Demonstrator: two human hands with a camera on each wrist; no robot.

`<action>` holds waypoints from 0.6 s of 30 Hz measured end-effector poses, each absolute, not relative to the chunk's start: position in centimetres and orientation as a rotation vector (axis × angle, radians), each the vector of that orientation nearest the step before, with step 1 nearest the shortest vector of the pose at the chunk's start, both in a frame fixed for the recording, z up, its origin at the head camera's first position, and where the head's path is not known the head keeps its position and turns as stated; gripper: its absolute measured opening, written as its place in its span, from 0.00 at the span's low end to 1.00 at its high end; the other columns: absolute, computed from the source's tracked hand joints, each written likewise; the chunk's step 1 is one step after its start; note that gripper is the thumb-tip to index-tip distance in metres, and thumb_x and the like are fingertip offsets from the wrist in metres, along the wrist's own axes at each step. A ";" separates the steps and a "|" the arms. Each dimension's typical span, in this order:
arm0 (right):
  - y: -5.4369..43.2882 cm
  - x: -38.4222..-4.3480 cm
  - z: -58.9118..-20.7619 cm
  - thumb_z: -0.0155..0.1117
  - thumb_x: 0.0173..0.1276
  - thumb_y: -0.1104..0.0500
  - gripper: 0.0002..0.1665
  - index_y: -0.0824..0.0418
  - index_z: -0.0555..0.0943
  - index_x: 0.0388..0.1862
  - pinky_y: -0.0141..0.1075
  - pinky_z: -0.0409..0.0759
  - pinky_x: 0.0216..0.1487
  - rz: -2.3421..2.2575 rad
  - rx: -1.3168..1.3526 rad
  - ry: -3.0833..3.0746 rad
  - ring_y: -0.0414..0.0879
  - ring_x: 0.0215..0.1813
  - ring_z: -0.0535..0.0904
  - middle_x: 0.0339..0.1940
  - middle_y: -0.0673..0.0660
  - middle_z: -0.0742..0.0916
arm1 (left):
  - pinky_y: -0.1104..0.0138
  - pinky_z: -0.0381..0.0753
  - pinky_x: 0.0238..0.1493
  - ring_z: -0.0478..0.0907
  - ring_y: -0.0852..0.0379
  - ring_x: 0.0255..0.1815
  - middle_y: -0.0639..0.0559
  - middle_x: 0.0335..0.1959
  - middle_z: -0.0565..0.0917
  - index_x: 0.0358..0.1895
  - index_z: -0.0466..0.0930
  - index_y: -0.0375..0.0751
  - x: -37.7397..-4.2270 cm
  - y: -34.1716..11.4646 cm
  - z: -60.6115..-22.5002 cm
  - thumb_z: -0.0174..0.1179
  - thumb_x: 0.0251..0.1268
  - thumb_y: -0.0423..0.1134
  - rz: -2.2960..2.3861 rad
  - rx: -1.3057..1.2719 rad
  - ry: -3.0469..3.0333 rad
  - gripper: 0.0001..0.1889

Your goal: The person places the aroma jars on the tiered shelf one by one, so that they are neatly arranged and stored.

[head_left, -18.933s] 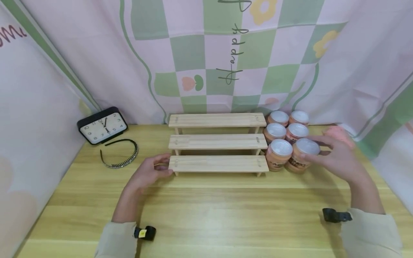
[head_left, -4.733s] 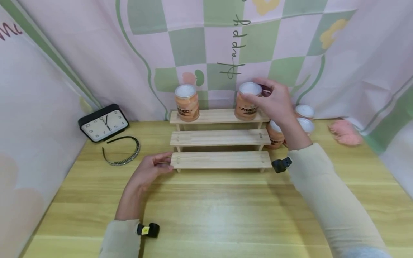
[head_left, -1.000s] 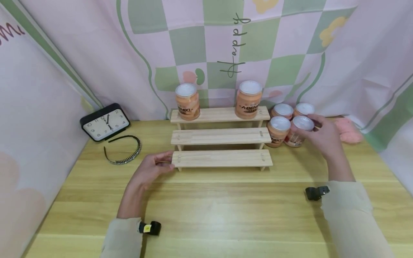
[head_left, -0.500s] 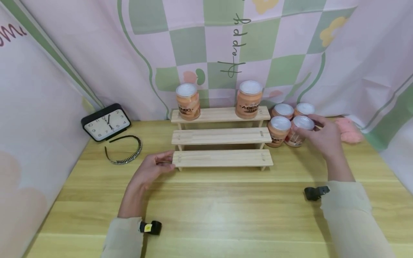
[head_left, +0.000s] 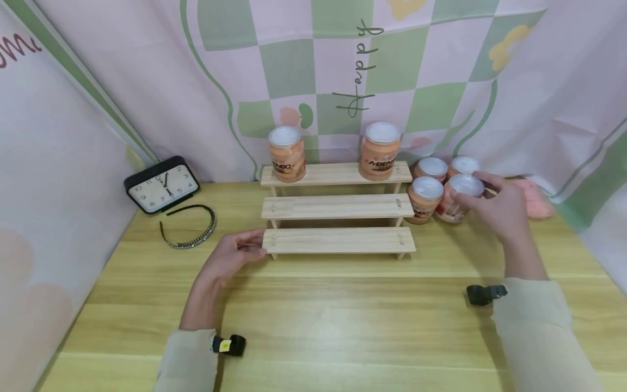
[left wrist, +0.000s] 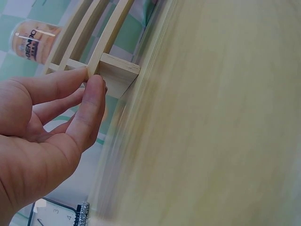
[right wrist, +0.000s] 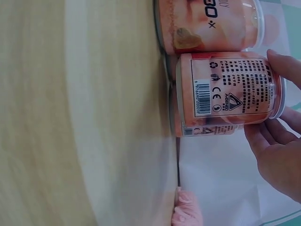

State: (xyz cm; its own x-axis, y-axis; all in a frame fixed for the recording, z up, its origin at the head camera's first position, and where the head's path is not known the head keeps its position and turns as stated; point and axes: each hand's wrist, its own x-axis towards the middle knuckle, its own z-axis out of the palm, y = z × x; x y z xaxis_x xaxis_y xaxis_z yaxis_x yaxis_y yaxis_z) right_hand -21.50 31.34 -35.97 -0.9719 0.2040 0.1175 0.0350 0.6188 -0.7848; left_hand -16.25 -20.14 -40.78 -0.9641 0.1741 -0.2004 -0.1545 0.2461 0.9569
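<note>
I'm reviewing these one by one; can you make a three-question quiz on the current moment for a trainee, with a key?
1. How many jars stand on the top shelf of the wooden rack?

2. True or false: the left hand is touching the clock.

3. What does the right hand hold?
A) the headband
B) a jar beside the rack
C) the pink item

Key:
1. Two.
2. False; it grips the left end of the lowest shelf.
3. B.
</note>
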 end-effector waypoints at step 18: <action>31.0 -21.1 -33.5 0.77 0.62 0.51 0.44 0.65 0.71 0.74 0.14 0.75 0.43 1.316 -0.264 -2.524 0.48 0.65 0.77 0.72 0.67 0.74 | 0.68 0.82 0.47 0.79 0.48 0.49 0.34 0.56 0.80 0.71 0.70 0.32 -16.2 -20.2 -40.8 0.65 0.65 0.25 1.780 0.025 2.257 0.30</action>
